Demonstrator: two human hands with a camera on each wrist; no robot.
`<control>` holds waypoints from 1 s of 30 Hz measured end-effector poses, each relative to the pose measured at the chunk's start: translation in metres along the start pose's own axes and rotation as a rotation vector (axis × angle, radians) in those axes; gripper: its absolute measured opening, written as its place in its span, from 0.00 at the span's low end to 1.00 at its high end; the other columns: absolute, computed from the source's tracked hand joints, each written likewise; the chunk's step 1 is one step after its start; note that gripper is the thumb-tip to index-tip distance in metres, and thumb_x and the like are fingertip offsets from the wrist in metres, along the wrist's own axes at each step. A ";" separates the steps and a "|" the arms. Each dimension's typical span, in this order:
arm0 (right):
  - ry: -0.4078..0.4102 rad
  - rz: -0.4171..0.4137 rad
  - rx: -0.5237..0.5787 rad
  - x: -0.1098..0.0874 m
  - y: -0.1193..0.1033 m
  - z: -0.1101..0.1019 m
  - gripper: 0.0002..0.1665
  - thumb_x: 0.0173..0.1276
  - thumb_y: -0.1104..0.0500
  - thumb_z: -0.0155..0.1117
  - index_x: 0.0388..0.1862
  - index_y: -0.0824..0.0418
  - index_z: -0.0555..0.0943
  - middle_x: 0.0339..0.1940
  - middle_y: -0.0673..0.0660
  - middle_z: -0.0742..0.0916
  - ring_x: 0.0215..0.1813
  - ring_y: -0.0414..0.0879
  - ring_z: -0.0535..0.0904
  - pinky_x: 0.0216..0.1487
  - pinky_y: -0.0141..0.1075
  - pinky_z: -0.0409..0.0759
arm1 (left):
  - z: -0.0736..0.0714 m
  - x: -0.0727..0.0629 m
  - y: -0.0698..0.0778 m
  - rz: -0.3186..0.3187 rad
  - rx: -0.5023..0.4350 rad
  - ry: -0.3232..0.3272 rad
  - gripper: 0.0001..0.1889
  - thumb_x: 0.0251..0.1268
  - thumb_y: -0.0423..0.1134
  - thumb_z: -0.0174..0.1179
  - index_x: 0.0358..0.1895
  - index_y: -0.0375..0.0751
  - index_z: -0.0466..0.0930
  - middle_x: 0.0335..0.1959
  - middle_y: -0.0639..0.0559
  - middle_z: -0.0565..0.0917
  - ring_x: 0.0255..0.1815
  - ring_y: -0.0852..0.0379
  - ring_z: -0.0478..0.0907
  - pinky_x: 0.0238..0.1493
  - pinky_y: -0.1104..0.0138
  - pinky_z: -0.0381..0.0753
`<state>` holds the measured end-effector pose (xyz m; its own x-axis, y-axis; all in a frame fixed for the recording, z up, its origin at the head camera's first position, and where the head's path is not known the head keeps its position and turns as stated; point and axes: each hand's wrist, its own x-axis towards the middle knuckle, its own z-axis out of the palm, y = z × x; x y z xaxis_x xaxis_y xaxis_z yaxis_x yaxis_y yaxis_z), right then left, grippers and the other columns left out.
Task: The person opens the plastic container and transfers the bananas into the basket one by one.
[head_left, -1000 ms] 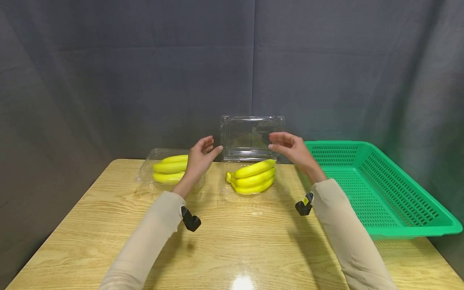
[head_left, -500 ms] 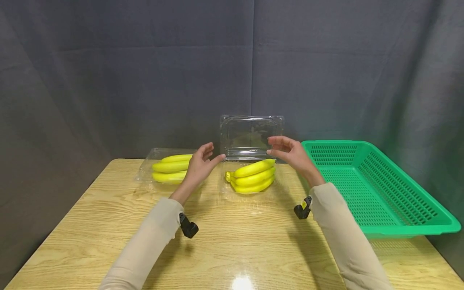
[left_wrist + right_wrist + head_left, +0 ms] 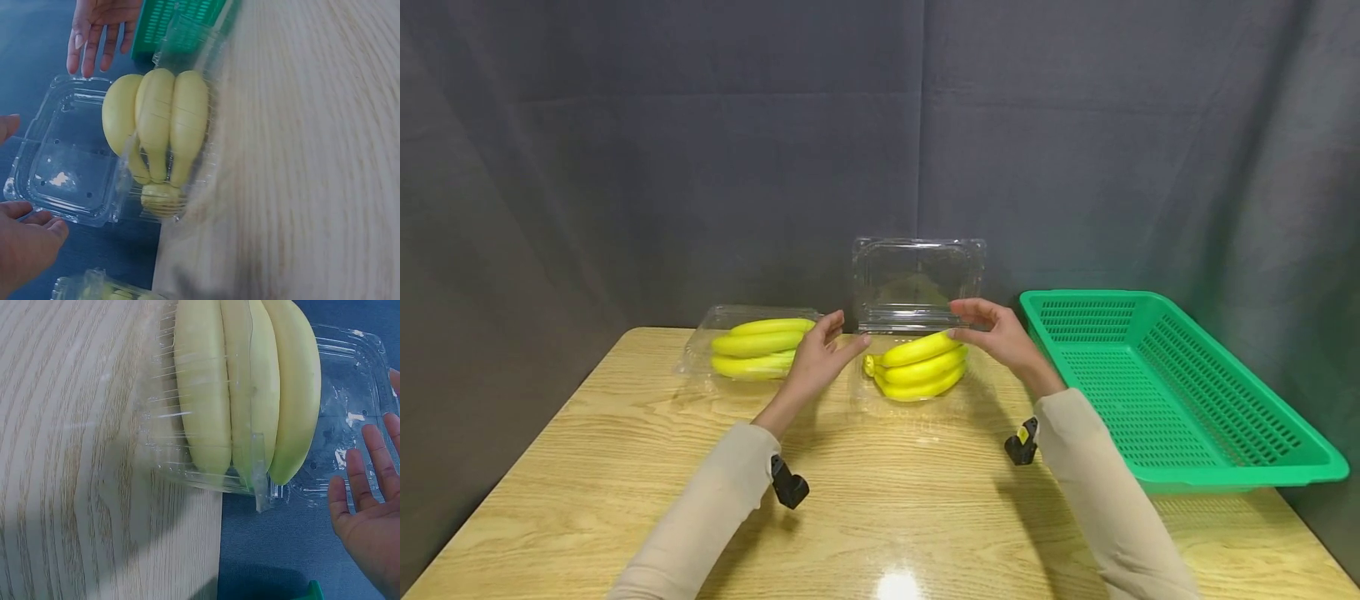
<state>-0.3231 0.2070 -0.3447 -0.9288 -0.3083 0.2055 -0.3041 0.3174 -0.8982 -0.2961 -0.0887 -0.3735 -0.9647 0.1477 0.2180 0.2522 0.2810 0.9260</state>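
A bunch of yellow bananas (image 3: pixel 922 368) lies in the base of a clear plastic clamshell box (image 3: pixel 917 250), whose lid stands upright behind it. My left hand (image 3: pixel 822 362) hovers just left of the bunch's stem, thumb and fingers apart. At the bunch's tip end is my right hand (image 3: pixel 1002 337), its fingers spread in the right wrist view; touching cannot be told. Neither hand holds anything. Both wrist views show the bananas (image 3: pixel 156 119) from close by, with the transparent lid (image 3: pixel 350 419) beside them.
A second clear box (image 3: pixel 702 342) with more bananas (image 3: pixel 756 343) sits at the table's back left, partly behind the left hand. A large green plastic basket (image 3: pixel 1240 477) stands on the right. Dark cloth (image 3: pixel 917 125) hangs behind the wooden table (image 3: pixel 880 500).
Both hands have come down toward the bunch in the middle box, the left also shifting right. The bananas and boxes have stayed put.
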 end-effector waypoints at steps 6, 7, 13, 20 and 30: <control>0.003 -0.007 -0.022 0.005 0.011 -0.001 0.29 0.65 0.58 0.69 0.64 0.63 0.74 0.65 0.64 0.75 0.66 0.62 0.66 0.63 0.57 0.65 | 0.002 -0.005 -0.005 -0.010 0.012 -0.028 0.43 0.66 0.50 0.63 0.75 0.34 0.52 0.74 0.42 0.57 0.73 0.46 0.55 0.69 0.56 0.59; 0.004 -0.007 -0.026 0.004 0.012 -0.001 0.29 0.65 0.57 0.70 0.63 0.63 0.75 0.65 0.65 0.75 0.66 0.62 0.66 0.63 0.57 0.65 | 0.003 -0.006 -0.006 -0.016 0.012 -0.035 0.43 0.66 0.50 0.63 0.75 0.35 0.51 0.74 0.42 0.57 0.74 0.46 0.55 0.70 0.56 0.58; -0.001 0.007 -0.036 0.004 0.017 0.000 0.30 0.63 0.55 0.71 0.62 0.62 0.76 0.64 0.65 0.75 0.67 0.63 0.64 0.64 0.59 0.63 | 0.008 -0.008 -0.012 -0.042 0.028 -0.073 0.46 0.64 0.52 0.64 0.76 0.36 0.49 0.76 0.42 0.55 0.75 0.45 0.51 0.70 0.54 0.56; -0.020 0.036 -0.081 0.004 0.018 0.001 0.29 0.64 0.56 0.70 0.63 0.62 0.76 0.65 0.63 0.75 0.68 0.62 0.63 0.64 0.59 0.63 | 0.011 -0.011 -0.017 -0.112 0.086 -0.108 0.50 0.60 0.59 0.64 0.78 0.43 0.47 0.76 0.42 0.51 0.74 0.39 0.52 0.67 0.46 0.60; -0.072 0.032 -0.148 0.002 0.005 0.006 0.29 0.65 0.59 0.69 0.63 0.65 0.75 0.67 0.64 0.73 0.69 0.64 0.62 0.64 0.61 0.63 | 0.015 -0.016 -0.025 -0.120 0.112 -0.104 0.51 0.58 0.57 0.67 0.78 0.43 0.46 0.76 0.40 0.53 0.70 0.34 0.57 0.62 0.42 0.65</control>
<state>-0.3252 0.2025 -0.3517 -0.9225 -0.3579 0.1446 -0.3076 0.4553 -0.8355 -0.2857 -0.0835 -0.4045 -0.9769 0.2020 0.0695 0.1479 0.4051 0.9022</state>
